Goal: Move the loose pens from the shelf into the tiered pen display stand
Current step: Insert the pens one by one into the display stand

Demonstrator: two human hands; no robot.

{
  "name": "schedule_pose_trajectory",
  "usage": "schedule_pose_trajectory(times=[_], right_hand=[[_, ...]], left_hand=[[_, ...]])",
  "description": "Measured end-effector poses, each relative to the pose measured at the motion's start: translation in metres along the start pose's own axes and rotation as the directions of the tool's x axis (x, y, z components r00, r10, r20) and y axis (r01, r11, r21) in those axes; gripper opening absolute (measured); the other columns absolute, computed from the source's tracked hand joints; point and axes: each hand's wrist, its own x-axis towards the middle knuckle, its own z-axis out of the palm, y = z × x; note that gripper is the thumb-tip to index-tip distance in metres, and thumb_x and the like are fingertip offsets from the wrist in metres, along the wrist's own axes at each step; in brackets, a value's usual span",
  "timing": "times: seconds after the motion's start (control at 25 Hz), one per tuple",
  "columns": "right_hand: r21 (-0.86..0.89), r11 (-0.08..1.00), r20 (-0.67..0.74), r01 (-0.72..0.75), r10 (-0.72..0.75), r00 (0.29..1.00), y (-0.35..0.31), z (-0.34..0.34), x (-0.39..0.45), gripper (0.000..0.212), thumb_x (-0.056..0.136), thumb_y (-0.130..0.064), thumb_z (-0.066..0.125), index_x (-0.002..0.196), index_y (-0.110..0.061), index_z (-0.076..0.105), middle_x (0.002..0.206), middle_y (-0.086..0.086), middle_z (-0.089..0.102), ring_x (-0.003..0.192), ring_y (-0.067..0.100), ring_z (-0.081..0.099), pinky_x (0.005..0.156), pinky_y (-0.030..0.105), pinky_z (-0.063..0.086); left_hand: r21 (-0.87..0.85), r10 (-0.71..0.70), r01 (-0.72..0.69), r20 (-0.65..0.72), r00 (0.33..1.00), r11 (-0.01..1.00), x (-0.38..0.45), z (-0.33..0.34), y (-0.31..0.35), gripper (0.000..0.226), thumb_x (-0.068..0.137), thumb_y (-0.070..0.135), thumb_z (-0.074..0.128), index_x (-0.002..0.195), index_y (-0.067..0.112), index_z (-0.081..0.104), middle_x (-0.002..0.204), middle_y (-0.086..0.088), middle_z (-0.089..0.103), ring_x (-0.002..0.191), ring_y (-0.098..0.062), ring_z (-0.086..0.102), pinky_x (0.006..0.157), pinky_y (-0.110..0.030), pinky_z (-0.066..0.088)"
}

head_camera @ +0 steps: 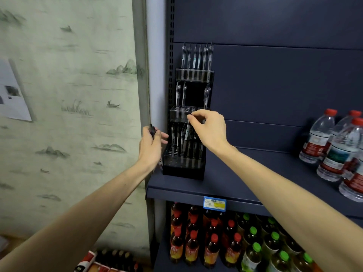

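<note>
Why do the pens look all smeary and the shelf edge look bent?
In the head view, the pens in the stand are streaky from blur and dim light; the wide lens bends the shelf edge; the right hand and left hand look fairly sharp.

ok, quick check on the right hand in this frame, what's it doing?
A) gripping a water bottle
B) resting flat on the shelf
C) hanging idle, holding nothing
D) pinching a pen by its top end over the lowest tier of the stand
D: the right hand pinches the top of a slim clear-barrelled pen that hangs down in front of the black tiered pen display stand, over its lowest tier.
</note>
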Motion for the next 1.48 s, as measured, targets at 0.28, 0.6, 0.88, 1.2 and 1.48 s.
schedule_pose_trajectory(times=[0.28,0.6,0.88,1.2,1.48], right_hand=[[-0.262,0.96,0.204,0.099,-0.045,0.978,0.014,0.015,-0.008,0.02,0.093,-0.046,0.068,0.096,-0.03,0.08,0.114,-0.011,0.07,0.119,0.019,0.053,0.096,0.038,0.046],[-0.094,0.984,0.137,0.151,-0.138,0.981,0.002,0.025,-0.009,0.029,0.097,-0.042,0.064,0.118,-0.024,0.073,0.121,-0.011,0.065,0.122,0.015,0.051,0.102,0.037,0.045],[-0.034,0.975,0.249,0.219,-0.204,0.947,-0.012,0.051,0.001,0.025,0.089,-0.052,0.063,0.093,-0.034,0.081,0.097,-0.017,0.073,0.102,0.012,0.063,0.089,0.042,0.052],[-0.002,0.988,0.275,0.157,-0.15,0.95,-0.012,0.05,0.009,0.015,0.087,-0.047,0.072,0.086,-0.034,0.081,0.09,-0.019,0.074,0.095,0.005,0.066,0.086,0.043,0.055],[0.158,0.987,0.328,-0.006,-0.047,0.943,-0.018,0.045,0.011,0.009,0.087,-0.027,0.08,0.088,-0.019,0.083,0.093,-0.014,0.074,0.094,0.004,0.07,0.091,0.031,0.056]], left_hand=[[0.151,0.146,-0.142,-0.015,0.989,0.978,0.003,-0.013,-0.001,0.011,0.107,0.036,0.048,0.1,0.041,0.041,0.096,0.011,0.077,0.071,-0.017,0.065,0.074,-0.043,0.055],[-0.054,0.052,-0.047,0.104,0.993,0.997,0.007,-0.014,-0.006,0.006,0.105,0.016,0.056,0.102,0.018,0.061,0.106,-0.001,0.077,0.091,-0.011,0.067,0.086,-0.024,0.052],[-0.154,-0.002,0.031,0.185,0.983,0.988,0.001,-0.009,-0.011,0.012,0.102,0.007,0.061,0.103,0.011,0.072,0.071,0.005,0.07,0.06,-0.007,0.06,0.058,-0.022,0.047],[-0.146,0.041,-0.022,0.127,0.991,0.989,0.003,-0.005,-0.005,0.01,0.1,0.005,0.063,0.096,0.007,0.073,0.069,0.006,0.07,0.059,-0.005,0.062,0.054,-0.019,0.046],[-0.095,0.048,-0.035,0.144,0.988,0.995,0.011,-0.001,-0.011,0.012,0.099,0.01,0.066,0.093,0.003,0.074,0.07,0.002,0.072,0.059,-0.006,0.064,0.055,-0.022,0.047]])
